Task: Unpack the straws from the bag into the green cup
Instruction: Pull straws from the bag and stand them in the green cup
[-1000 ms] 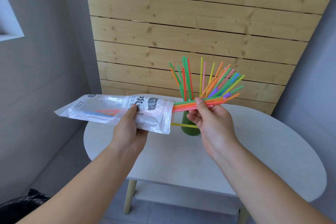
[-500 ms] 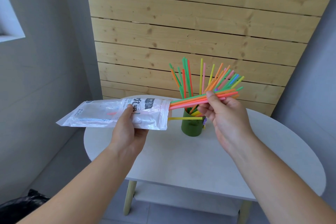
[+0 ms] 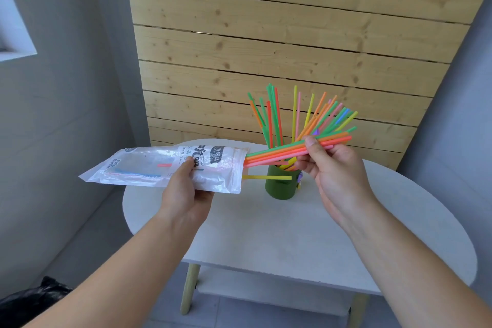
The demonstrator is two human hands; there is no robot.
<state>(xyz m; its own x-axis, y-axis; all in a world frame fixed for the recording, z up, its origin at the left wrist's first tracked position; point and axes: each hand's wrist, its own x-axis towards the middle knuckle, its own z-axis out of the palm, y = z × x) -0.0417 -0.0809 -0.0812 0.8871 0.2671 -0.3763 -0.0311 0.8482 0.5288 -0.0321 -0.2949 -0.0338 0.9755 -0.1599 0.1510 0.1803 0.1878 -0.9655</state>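
My left hand [image 3: 186, 189] grips a clear plastic straw bag [image 3: 149, 168], held level above the table's left side with its mouth toward the right. A small bundle of green, orange and pink straws [image 3: 282, 152] sticks out of that mouth, pinched by my right hand [image 3: 332, 170] between thumb and fingers. One yellow straw [image 3: 266, 177] pokes loosely from the bag's lower corner. A few straws remain inside the bag. Behind the bundle stands the green cup [image 3: 281, 186], with several coloured straws [image 3: 295, 114] fanning upward out of it.
The cup stands on a white round table [image 3: 266, 234] with wooden legs and a lower shelf. A wooden slat wall rises behind it, grey walls on both sides. A black bag [image 3: 29, 293] lies on the floor at lower left.
My right hand has drawn the bundle of straws further right and slightly up, out of the bag. My left hand has kept the bag nearly still.
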